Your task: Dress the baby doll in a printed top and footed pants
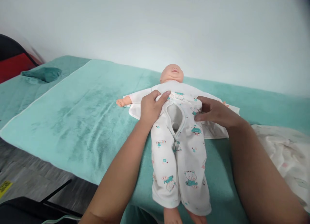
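A baby doll point(172, 72) lies on its back on a teal towel point(79, 114), head away from me. It wears a white romper point(179, 162) printed with small teal cats, open down the chest. My left hand point(151, 107) pinches the left edge of the romper's front at the chest. My right hand point(213, 112) grips the right edge of the front, fingers curled on the cloth. A gap in the romper shows between both hands.
A folded teal cloth point(41, 74) lies at the far left of the bed. A pale printed blanket point(285, 156) is heaped at the right. A white wall stands behind. A black and red chair point(12, 60) is at the left; grey floor lies below.
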`<state>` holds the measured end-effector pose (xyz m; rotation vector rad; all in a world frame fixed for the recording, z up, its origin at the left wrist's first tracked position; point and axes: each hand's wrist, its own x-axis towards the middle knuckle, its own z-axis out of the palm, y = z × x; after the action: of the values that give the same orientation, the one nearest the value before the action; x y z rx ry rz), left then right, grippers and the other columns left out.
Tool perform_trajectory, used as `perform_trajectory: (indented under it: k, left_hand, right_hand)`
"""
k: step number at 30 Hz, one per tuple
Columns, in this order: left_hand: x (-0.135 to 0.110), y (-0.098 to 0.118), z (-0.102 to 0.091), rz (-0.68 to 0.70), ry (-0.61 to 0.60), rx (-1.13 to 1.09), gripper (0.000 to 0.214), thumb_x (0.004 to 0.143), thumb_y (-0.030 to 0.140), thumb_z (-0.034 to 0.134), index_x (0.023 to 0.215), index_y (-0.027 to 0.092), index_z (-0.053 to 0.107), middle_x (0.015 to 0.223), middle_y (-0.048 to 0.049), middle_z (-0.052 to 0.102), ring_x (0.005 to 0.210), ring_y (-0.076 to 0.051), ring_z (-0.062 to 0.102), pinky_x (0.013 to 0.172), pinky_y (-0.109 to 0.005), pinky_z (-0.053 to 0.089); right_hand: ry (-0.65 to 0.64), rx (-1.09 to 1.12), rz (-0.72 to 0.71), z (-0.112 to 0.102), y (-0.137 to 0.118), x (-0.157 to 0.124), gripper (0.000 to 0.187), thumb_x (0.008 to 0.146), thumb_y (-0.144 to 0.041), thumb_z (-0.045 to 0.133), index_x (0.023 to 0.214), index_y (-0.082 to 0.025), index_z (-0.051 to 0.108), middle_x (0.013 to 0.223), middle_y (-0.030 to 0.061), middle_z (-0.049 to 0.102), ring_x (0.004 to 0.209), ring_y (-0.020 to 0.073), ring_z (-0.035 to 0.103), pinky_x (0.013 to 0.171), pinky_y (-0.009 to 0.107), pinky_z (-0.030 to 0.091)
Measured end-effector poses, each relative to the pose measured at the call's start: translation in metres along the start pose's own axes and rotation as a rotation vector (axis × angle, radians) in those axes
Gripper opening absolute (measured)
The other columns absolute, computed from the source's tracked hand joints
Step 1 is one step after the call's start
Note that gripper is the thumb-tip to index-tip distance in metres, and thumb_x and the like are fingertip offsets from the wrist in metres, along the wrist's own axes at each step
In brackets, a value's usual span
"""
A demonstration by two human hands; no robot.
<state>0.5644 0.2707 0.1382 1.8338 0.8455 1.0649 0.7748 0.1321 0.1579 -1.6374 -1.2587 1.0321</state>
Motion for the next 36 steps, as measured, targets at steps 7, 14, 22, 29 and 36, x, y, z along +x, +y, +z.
perform_trajectory:
  k: [7,14,22,29,36]
  left_hand:
    - [-0.001,0.002,-0.001,0.016,-0.015,-0.021,0.048,0.091,0.056,0.057,0.061,0.020,0.045,0.060,0.0038,0.042,0.064,-0.013,0.042,0.065,-0.028,0.036]
    - [-0.002,0.003,-0.001,0.016,-0.009,-0.009,0.051,0.093,0.054,0.053,0.060,0.021,0.035,0.059,0.0039,0.031,0.060,-0.013,0.036,0.060,-0.028,0.033]
    - [-0.001,0.001,0.000,0.010,0.003,-0.021,0.054,0.094,0.057,0.050,0.060,0.021,0.028,0.060,0.0037,0.028,0.061,-0.012,0.034,0.059,-0.029,0.032]
    - [-0.001,0.002,0.000,0.005,0.000,-0.029,0.054,0.095,0.057,0.049,0.061,0.021,0.026,0.060,0.0035,0.027,0.060,-0.012,0.032,0.058,-0.029,0.031]
    - [-0.002,0.002,0.000,0.005,0.008,-0.026,0.053,0.096,0.055,0.048,0.061,0.021,0.026,0.061,0.0033,0.028,0.060,-0.012,0.033,0.058,-0.029,0.032]
  right_hand:
    - [-0.055,0.022,-0.013,0.003,0.003,0.000,0.040,0.059,-0.046,0.091,0.089,-0.021,0.077,0.083,0.0005,0.073,0.073,0.0203,0.064,0.066,0.031,0.050]
    - [-0.007,0.014,-0.030,0.002,0.014,0.002,0.033,0.062,-0.044,0.090,0.083,-0.021,0.078,0.072,-0.0005,0.071,0.063,0.0185,0.062,0.058,0.030,0.049]
    - [-0.027,0.098,-0.063,0.002,0.018,0.004,0.033,0.062,-0.040,0.091,0.088,-0.024,0.080,0.084,0.0006,0.076,0.074,0.0214,0.067,0.068,0.032,0.053]
    - [-0.020,0.095,-0.048,-0.002,0.021,0.003,0.036,0.065,-0.041,0.088,0.096,-0.024,0.079,0.086,0.0009,0.076,0.073,0.0218,0.068,0.066,0.032,0.054]
    - [-0.041,0.092,-0.046,-0.002,0.020,0.003,0.034,0.064,-0.043,0.088,0.091,-0.024,0.079,0.082,0.0008,0.075,0.071,0.0216,0.067,0.064,0.032,0.054]
